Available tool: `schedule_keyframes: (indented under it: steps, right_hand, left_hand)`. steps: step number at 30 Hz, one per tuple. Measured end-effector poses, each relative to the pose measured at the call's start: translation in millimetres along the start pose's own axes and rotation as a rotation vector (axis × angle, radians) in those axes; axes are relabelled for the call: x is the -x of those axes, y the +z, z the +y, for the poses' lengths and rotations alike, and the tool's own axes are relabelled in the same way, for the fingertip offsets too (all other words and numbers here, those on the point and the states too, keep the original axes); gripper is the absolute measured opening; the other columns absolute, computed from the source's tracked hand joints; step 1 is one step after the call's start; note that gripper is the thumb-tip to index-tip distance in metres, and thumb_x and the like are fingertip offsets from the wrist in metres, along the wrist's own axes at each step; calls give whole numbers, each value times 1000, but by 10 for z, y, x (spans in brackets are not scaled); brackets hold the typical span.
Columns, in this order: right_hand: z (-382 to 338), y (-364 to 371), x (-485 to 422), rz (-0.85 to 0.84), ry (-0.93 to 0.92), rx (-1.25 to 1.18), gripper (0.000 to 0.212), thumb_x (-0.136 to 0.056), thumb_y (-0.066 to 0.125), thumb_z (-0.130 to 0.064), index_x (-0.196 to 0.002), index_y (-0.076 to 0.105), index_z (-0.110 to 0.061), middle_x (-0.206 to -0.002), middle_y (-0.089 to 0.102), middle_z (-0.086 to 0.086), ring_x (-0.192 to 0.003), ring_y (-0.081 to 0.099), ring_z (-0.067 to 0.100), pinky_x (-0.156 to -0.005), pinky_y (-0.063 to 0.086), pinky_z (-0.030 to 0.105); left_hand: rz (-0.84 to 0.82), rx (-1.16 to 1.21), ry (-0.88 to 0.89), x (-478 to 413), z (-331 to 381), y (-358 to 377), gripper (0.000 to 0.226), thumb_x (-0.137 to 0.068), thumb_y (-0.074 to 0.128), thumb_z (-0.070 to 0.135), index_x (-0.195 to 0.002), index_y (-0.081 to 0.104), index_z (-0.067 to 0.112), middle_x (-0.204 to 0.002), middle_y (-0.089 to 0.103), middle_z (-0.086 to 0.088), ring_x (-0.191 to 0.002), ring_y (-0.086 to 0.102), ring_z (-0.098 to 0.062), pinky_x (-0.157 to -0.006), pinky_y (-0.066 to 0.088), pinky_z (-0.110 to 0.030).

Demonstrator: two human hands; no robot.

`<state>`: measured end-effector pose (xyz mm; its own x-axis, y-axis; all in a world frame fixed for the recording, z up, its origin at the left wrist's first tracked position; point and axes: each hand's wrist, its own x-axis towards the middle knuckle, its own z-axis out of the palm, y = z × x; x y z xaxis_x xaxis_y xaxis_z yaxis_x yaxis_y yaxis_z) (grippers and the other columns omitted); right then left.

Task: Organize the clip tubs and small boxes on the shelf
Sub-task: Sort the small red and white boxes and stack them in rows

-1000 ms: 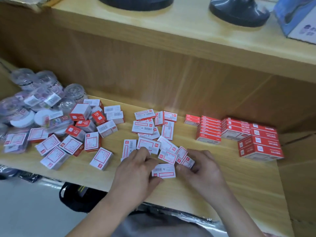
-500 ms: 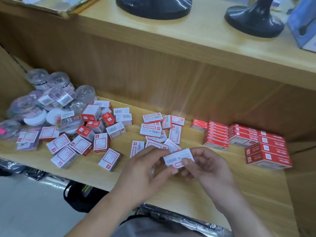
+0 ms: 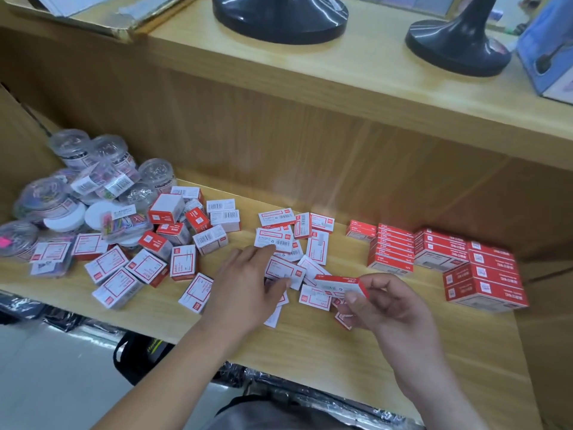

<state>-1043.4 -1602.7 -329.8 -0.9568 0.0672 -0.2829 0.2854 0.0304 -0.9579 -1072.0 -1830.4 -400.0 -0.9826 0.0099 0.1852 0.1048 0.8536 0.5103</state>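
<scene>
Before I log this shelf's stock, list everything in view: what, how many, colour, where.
tubs: several, clear, piled at shelf's left end
loose boxes: dozens, red and white, scattered left to middle
stacked boxes: a dozen or more, red, neat rows at right
held box: one, red and white, in right hand
shelf: one, light wood
stands: two, black, upper shelf
blue box: one, upper shelf right
hands: left on loose boxes; right pinching held box
</scene>
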Motion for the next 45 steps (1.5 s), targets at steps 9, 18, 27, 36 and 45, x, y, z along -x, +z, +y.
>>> schedule_keyframes:
  steps: [9, 18, 27, 36, 45]
  right_hand:
    - [-36, -69, -5, 13, -86, 32, 15, -87, 69, 2, -94, 69, -11, -73, 73, 19, -64, 66, 28, -64, 59, 37]
    - [-79, -194, -25, -42, -42, -97, 38, -70, 85, 3, -103, 71, -8, -90, 75, 21, -78, 67, 31, -76, 55, 34]
    - [-15, -250, -40, 51, -100, -108, 20, -87, 65, 13, -102, 62, -1, -93, 74, 20, -83, 70, 47, -75, 62, 38]
    - [32, -327, -64, 124, -109, -71, 36, -86, 68, 10, -114, 65, -12, -95, 74, 17, -82, 65, 29, -82, 59, 49]
    - [60, -605, -222, 305, -266, 68, 19, -89, 72, -3, -98, 74, -20, -88, 75, 1, -80, 67, 11, -75, 55, 22]
  left_hand:
    - [16, 214, 32, -63, 66, 11, 34, -79, 86, 22, -109, 72, 23, -100, 62, 15, -91, 59, -13, -76, 53, -33]
    - [-84, 734, -207, -70, 390, -208, 11, -90, 77, 26, -93, 68, 31, -71, 66, 2, -62, 60, -13, -56, 50, -26]
    - [-157, 861, -240, -54, 414, -132, 19, -92, 67, 31, -108, 66, 41, -88, 68, -3, -83, 66, -34, -78, 57, -49]
    - [-203, 909, -208, -55, 522, -109, 24, -99, 65, 19, -112, 67, 39, -95, 67, -6, -81, 61, -22, -72, 53, -41]
    - [-316, 797, -103, -208, 707, 122, 24, -96, 66, 11, -108, 67, 31, -92, 71, 8, -91, 70, -14, -84, 57, -35]
